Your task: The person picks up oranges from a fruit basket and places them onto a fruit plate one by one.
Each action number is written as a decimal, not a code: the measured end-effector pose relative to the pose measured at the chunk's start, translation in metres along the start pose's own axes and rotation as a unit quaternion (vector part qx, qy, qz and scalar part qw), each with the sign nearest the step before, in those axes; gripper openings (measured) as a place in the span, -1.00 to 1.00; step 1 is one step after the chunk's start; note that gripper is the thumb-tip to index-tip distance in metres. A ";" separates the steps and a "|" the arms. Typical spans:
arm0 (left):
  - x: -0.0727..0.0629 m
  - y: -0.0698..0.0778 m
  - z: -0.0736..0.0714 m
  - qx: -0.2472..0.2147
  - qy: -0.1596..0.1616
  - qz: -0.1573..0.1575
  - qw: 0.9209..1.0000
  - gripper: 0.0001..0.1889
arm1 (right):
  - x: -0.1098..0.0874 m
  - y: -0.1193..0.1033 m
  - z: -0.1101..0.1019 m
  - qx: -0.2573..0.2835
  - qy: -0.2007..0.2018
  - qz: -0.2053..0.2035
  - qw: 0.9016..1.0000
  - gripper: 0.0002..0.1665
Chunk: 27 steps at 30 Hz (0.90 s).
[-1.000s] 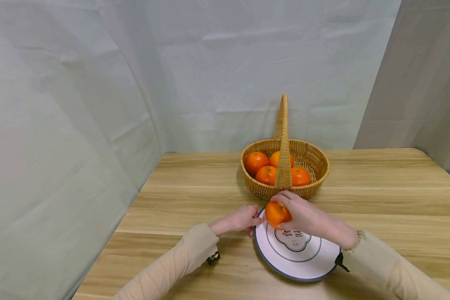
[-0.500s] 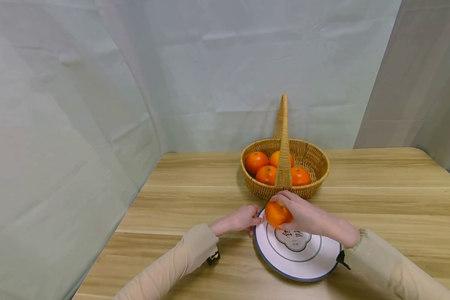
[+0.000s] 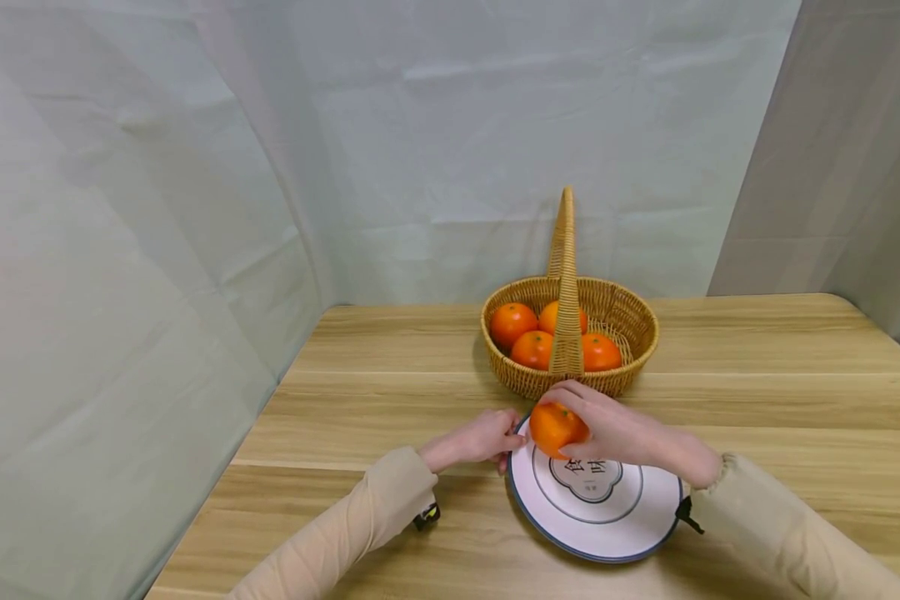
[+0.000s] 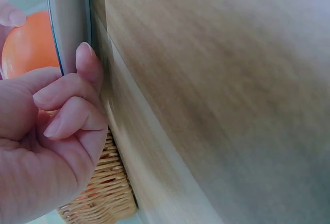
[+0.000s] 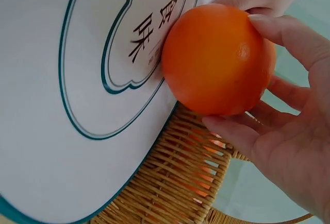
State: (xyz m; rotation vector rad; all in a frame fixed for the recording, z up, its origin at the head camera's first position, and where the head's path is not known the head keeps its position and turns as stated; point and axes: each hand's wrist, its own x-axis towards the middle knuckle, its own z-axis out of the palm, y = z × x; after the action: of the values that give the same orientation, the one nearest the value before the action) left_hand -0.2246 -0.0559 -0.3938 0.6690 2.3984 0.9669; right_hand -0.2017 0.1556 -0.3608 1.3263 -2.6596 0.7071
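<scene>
In the head view my right hand (image 3: 615,429) grips a round orange (image 3: 555,430) low over the far left part of a white plate (image 3: 607,533). The right wrist view shows the thumb and fingers spread around the orange (image 5: 219,62), its near side right at the plate's surface. My left hand (image 3: 483,437) pinches the plate's left rim. In the left wrist view that hand (image 4: 56,126) has its thumb on the plate's upper side and curled fingers at the rim (image 4: 72,23). The plate has a blue edge and printed dark characters in its middle.
Just behind the plate stands a wicker basket (image 3: 525,383) with a tall handle (image 3: 567,275) and several oranges (image 3: 513,325) inside. The wooden table (image 3: 367,392) ends at pale hanging cloth (image 3: 450,167). A dark strap (image 3: 688,515) hangs by the right sleeve.
The right wrist has shifted slightly to the right, and the orange has turned a little in the fingers. The left hand, plate and basket stay put.
</scene>
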 end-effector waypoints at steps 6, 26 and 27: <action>0.000 0.000 0.000 0.007 0.005 0.004 1.000 -0.91 | 0.000 0.002 0.000 0.014 -0.006 0.004 1.000 -0.36; 0.000 -0.001 0.000 0.013 0.006 0.011 1.000 -0.92 | -0.001 0.003 0.002 -0.021 0.023 -0.035 0.999 -0.30; 0.000 -0.001 0.000 0.013 0.006 0.011 1.000 -0.92 | -0.001 0.003 0.002 -0.021 0.023 -0.034 0.999 -0.29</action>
State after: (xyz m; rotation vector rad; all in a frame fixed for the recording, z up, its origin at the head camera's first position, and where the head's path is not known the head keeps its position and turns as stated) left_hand -0.2251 -0.0564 -0.3950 0.7031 2.4231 0.9537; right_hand -0.2034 0.1573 -0.3640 1.3655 -2.5644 0.6610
